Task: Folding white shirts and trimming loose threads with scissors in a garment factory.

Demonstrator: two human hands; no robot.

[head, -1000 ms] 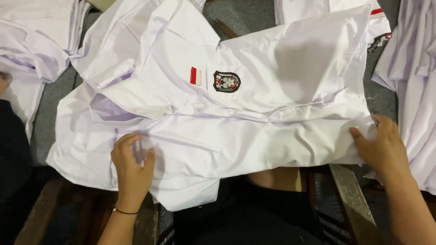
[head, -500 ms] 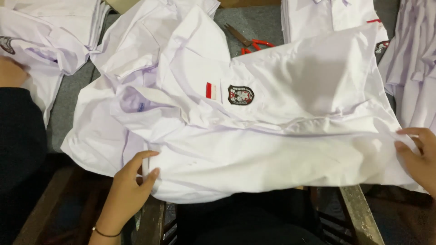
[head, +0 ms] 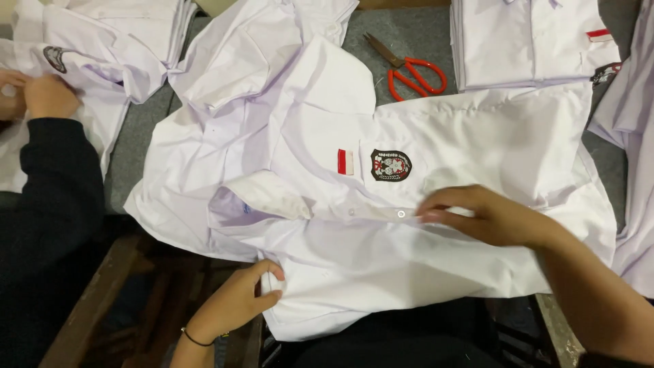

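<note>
A white short-sleeved shirt [head: 477, 150] lies spread on the grey table, with a red-and-white patch [head: 346, 161] and a dark shield badge [head: 391, 165] on its chest pocket. My left hand [head: 238, 300] pinches the shirt's near edge at the lower left. My right hand [head: 487, 217] rests flat on the shirt's front, fingertips beside a small button [head: 400, 214] on the placket.
Red-handled scissors [head: 409, 68] lie on the grey table [head: 409, 34] beyond the shirt. A folded stack of white shirts [head: 524, 41] sits at the back right, more shirts at the right edge and back left. Another person's hands [head: 41, 95] and dark sleeve work at far left.
My right hand left the shirt's right edge and moved left onto the shirt front near the button. My left hand shifted right along the near edge. The view has shifted slightly.
</note>
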